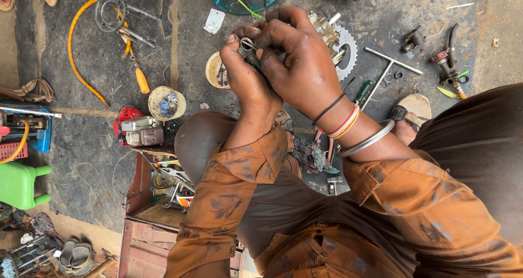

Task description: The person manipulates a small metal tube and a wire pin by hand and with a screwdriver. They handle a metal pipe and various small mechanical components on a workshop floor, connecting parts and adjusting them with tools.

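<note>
Both my hands are raised together over the oily floor, working on one small metal part (248,45) with a shiny ring on it. My left hand (246,79) grips the part from below, fingers curled round it. From the right and above, my right hand (297,60) closes over it, fingertips pinching at the ring. Most of the part is hidden behind my fingers. Several bangles and threads circle my right wrist.
A toothed sprocket (346,52) and a metal engine part (327,32) lie just beyond my hands. A T-handle wrench (388,65), small bowls of parts (166,102), a small red engine (139,131), an orange hose (73,54) and an open toolbox (158,191) surround me.
</note>
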